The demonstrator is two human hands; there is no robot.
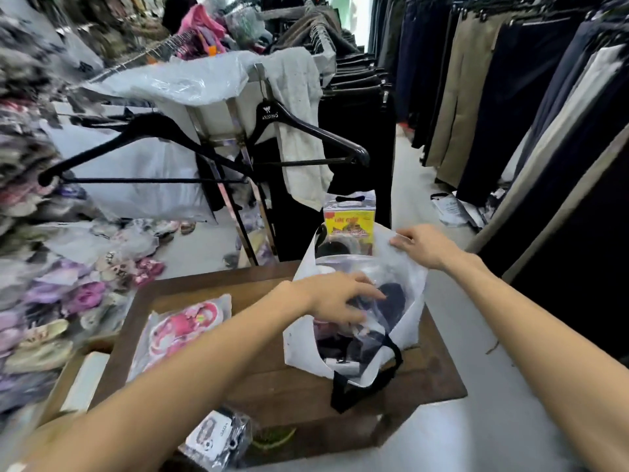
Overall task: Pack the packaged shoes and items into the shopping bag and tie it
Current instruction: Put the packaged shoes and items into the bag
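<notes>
A white shopping bag with black handles stands open on the wooden table. My right hand pinches the bag's far rim and holds it up. My left hand reaches into the bag's mouth, fingers spread on a clear plastic packet of dark shoes. A packet with a yellow label sticks up at the bag's back. On the table's left lies a clear packet of pink shoes. A packet with a black-and-white item sits at the near edge.
A metal rack with two black hangers and a draped grey cloth stands behind the table. Piles of packaged shoes fill the left side. Trousers hang on rails at the right, beside a pale floor aisle.
</notes>
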